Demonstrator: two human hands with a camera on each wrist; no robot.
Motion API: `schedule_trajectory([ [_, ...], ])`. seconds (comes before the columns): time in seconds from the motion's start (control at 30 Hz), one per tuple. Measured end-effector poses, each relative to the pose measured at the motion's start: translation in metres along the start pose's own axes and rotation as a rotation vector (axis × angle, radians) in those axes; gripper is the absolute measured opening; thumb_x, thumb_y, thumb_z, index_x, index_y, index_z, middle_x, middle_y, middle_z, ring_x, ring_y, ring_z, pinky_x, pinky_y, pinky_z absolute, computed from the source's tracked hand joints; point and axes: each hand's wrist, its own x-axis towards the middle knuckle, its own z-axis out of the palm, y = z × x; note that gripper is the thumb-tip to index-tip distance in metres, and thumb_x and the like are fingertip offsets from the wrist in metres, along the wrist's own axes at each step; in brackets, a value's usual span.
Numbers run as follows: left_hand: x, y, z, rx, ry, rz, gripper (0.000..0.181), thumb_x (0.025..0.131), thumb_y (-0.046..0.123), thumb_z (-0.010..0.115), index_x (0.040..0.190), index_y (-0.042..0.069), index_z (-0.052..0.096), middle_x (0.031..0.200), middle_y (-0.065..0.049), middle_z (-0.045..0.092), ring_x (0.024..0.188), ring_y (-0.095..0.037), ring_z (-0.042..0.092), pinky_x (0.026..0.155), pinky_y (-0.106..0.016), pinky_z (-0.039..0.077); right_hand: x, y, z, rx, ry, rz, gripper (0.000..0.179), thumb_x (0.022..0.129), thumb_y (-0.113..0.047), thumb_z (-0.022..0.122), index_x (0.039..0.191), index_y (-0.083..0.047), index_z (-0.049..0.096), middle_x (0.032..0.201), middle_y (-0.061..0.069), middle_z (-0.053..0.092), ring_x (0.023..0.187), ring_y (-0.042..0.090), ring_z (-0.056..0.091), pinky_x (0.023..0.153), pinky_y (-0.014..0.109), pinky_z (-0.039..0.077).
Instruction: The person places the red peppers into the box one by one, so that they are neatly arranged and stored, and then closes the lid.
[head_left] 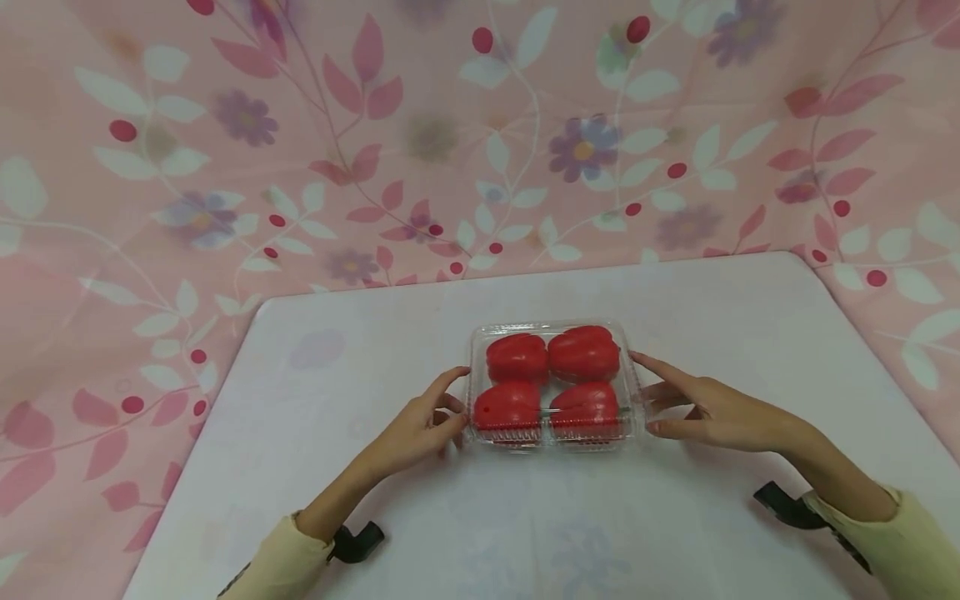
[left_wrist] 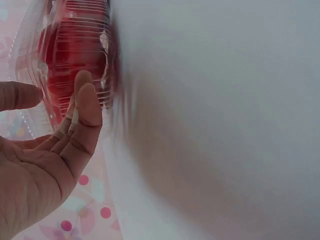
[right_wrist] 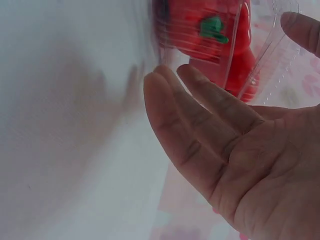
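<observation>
A clear plastic clamshell box (head_left: 546,324) with ridged sides stands on the table in the head view. Inside lie several red bell peppers (head_left: 585,354) in two rows; one shows a green stem (right_wrist: 212,27) in the right wrist view. At the box's left side is my left hand (head_left: 422,421), its relaxed fingers spread along the wall and the thumb by the rim. Opposite, my right hand (head_left: 712,412) has nearly straight fingers beside the right wall, with the thumb (right_wrist: 302,32) at the lid's edge. Whether the lid is fully fastened I cannot tell.
The box stands on a white table (head_left: 375,333) with rounded far corners. Beyond it hangs a pink cloth (head_left: 435,150) with flowers and leaves. A black curved piece (head_left: 358,543) sticks out at the left sleeve, and a similar black piece (head_left: 787,506) at the right sleeve.
</observation>
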Motion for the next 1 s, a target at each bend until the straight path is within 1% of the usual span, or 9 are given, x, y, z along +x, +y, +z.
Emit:
schedule_trajectory([
  [0.07,-0.001,0.003,-0.001,-0.011,-0.029,-0.003,0.069,0.097,0.018,0.058,0.156,0.02,0.022,0.108,-0.012,0.062,0.073,-0.028,0.068,0.059,-0.04,0.058,-0.001,0.001,0.001,0.026,-0.016,0.005,0.087,0.092,-0.029,0.067,0.159,-0.019,0.013,0.129,0.017,0.059,0.11,0.032,0.062,0.076,0.038,0.057],
  [0.13,-0.002,0.006,-0.003,-0.032,-0.072,-0.024,0.074,0.096,0.018,0.059,0.158,0.02,0.018,0.105,-0.013,0.063,0.072,-0.031,0.068,0.059,-0.041,0.058,0.0,0.002,0.002,0.074,-0.04,-0.004,0.086,0.094,-0.026,0.065,0.159,-0.018,0.009,0.121,0.016,0.062,0.102,0.03,0.064,0.072,0.038,0.058],
  [0.27,-0.003,0.007,-0.006,-0.112,-0.156,-0.073,0.083,0.095,0.018,0.062,0.159,0.024,0.01,0.101,-0.018,0.063,0.074,-0.037,0.068,0.061,-0.043,0.058,0.0,0.005,0.006,0.183,-0.097,-0.017,0.087,0.097,-0.019,0.06,0.159,-0.021,-0.001,0.105,0.014,0.066,0.09,0.03,0.066,0.065,0.04,0.058],
  [0.33,-0.004,0.007,-0.006,-0.16,-0.178,-0.087,0.085,0.094,0.017,0.063,0.159,0.026,0.008,0.099,-0.022,0.064,0.075,-0.042,0.067,0.061,-0.044,0.058,0.001,0.006,0.009,0.225,-0.115,-0.009,0.089,0.097,-0.018,0.06,0.159,-0.024,-0.004,0.101,0.013,0.067,0.09,0.032,0.066,0.064,0.041,0.058],
  [0.5,-0.004,0.005,-0.007,-0.259,-0.19,-0.103,0.085,0.095,0.012,0.062,0.159,0.031,0.009,0.093,-0.027,0.064,0.075,-0.047,0.065,0.06,-0.042,0.059,0.005,0.008,0.016,0.308,-0.145,0.001,0.091,0.098,-0.016,0.059,0.158,-0.026,-0.009,0.097,0.017,0.067,0.087,0.034,0.067,0.063,0.045,0.058],
  [0.63,-0.004,0.003,-0.006,-0.317,-0.19,-0.101,0.085,0.096,0.011,0.061,0.159,0.033,0.008,0.095,-0.031,0.064,0.075,-0.048,0.064,0.057,-0.036,0.058,0.006,0.008,0.017,0.397,-0.163,-0.012,0.091,0.099,-0.013,0.056,0.157,-0.03,-0.011,0.091,0.022,0.066,0.082,0.038,0.067,0.063,0.049,0.058],
  [0.73,-0.005,0.003,-0.005,-0.347,-0.187,-0.106,0.085,0.095,0.011,0.061,0.159,0.032,0.009,0.099,-0.033,0.063,0.071,-0.041,0.064,0.056,-0.033,0.056,0.006,0.01,0.017,0.456,-0.178,-0.033,0.091,0.1,-0.01,0.055,0.157,-0.031,-0.012,0.088,0.024,0.064,0.078,0.039,0.066,0.062,0.051,0.058],
  [0.83,-0.005,0.003,-0.005,-0.358,-0.178,-0.118,0.085,0.095,0.012,0.062,0.159,0.033,0.009,0.098,-0.031,0.064,0.067,-0.031,0.062,0.055,-0.031,0.054,0.006,0.012,0.017,0.485,-0.183,-0.054,0.091,0.099,-0.007,0.054,0.157,-0.03,-0.011,0.085,0.027,0.061,0.074,0.037,0.064,0.06,0.051,0.057],
  [1.0,-0.006,0.002,-0.004,-0.38,-0.165,-0.119,0.086,0.094,0.01,0.063,0.158,0.033,0.01,0.095,-0.033,0.063,0.061,-0.023,0.053,0.051,-0.027,0.047,0.008,0.014,0.019,0.458,-0.148,-0.058,0.091,0.097,-0.006,0.058,0.158,-0.025,-0.007,0.084,0.028,0.06,0.069,0.034,0.061,0.056,0.043,0.057],
])
